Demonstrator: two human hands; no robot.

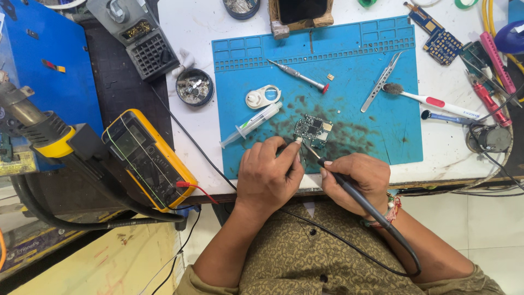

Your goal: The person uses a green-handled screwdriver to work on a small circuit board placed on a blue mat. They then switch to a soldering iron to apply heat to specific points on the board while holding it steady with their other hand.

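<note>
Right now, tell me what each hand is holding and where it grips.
The right hand holds a black soldering iron by its handle, near the tip. The left hand holds nothing; its fingertips press the edge of the small circuit board.

Matt blue rubbery mat (376, 131), soot-smudged, on smooth white table (191, 27); bare circuit board (313, 131) with dull metal shields; shiny steel tweezers (380, 83); black plastic soldering iron (349, 188); glossy yellow multimeter (148, 158) casing.
</note>
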